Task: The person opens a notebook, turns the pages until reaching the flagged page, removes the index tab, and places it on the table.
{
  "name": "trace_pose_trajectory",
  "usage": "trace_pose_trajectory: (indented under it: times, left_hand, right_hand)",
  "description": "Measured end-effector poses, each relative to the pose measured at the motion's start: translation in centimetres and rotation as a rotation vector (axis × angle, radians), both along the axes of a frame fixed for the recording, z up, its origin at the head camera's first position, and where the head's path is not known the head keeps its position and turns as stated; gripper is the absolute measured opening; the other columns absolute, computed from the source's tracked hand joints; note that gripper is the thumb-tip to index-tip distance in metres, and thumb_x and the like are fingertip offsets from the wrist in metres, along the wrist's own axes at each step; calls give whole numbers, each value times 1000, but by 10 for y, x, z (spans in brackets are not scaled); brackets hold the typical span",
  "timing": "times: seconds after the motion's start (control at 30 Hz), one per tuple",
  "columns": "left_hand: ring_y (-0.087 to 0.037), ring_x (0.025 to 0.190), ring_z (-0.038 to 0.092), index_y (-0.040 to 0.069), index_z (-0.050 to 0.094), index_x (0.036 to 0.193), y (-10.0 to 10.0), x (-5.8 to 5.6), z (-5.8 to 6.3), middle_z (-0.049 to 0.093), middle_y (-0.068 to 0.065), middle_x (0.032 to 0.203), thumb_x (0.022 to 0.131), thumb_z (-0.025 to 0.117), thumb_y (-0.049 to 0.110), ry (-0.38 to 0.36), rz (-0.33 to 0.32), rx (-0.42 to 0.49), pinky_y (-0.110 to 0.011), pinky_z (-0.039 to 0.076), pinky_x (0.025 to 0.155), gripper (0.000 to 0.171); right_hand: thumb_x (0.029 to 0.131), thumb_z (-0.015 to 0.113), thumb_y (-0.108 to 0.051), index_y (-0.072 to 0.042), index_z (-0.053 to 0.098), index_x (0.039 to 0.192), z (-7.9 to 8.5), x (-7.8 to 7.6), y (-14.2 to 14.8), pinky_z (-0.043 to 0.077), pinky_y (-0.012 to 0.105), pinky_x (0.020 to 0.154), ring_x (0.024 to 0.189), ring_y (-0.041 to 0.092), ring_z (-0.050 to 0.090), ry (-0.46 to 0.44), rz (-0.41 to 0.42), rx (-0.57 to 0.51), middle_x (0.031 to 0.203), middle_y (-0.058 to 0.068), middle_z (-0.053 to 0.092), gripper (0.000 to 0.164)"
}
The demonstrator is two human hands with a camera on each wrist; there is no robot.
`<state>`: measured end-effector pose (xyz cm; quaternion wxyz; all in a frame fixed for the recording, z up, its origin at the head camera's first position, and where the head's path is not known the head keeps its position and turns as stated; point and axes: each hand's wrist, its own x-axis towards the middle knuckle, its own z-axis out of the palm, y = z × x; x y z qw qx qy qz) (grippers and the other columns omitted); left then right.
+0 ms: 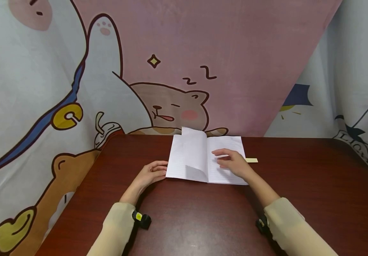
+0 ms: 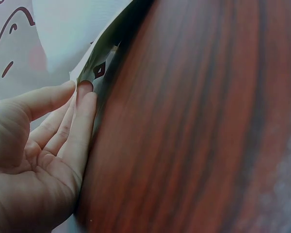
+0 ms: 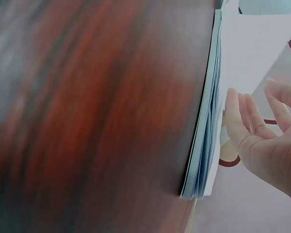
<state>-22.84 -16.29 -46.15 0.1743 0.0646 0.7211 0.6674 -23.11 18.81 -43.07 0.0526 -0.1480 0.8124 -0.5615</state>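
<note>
A notebook [image 1: 225, 174] with white lined pages lies spread on the table. On its left half, a leaf [image 1: 194, 149] stands partly raised, its top edge above the page behind and a shadow beneath. My left hand [image 1: 150, 174] pinches the left edge of the notebook, thumb on top and fingers underneath, as the left wrist view shows the cover [image 2: 99, 53] lifted a little there. Over the right page is my right hand [image 1: 233, 163], fingers loosely bent and holding nothing. In the right wrist view its fingertips are close to the paper, beside the stacked page edges [image 3: 206, 116].
A pale yellow strip [image 1: 251, 160] sticks out from the notebook's right side. The dark red-brown wooden table [image 1: 190, 220] reaches to a cartoon-printed cloth [image 1: 241, 71] at the back and sides. A small black device [image 1: 142, 219] is strapped at the left wrist.
</note>
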Motion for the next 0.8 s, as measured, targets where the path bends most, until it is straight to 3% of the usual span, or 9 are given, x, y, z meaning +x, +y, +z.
trace_pose_trajectory:
  times: [0.2,0.43,0.67,0.8]
  left_hand:
    - [-7,95,66,-6,48,141,0,0,0,67,-6,113,97,59,1,-3,-3,8,-23,58,85,45]
    - [-7,96,66,-5,48,141,-1,-1,0,66,-11,117,98,59,2,-4,-5,-6,-23,57,86,45]
    - [-7,97,65,-5,48,141,-1,0,0,65,-14,120,98,59,3,-4,-2,-10,-24,57,87,46]
    - [-7,97,65,-4,48,142,0,0,0,64,-16,123,98,59,3,-4,-1,-15,-25,57,88,46]
  right_hand:
    - [95,59,3,13,57,129,-1,-1,-4,61,35,82,114,45,62,29,21,6,133,33,57,35]
    - [93,61,4,13,58,127,3,-2,0,60,25,78,107,38,66,51,-1,15,128,34,60,35]
    - [93,61,4,14,58,127,6,-2,5,61,33,81,107,38,66,59,-33,14,127,35,59,35]
    - [93,62,3,11,59,127,8,-2,11,60,26,81,106,35,67,76,-61,38,128,33,60,35]
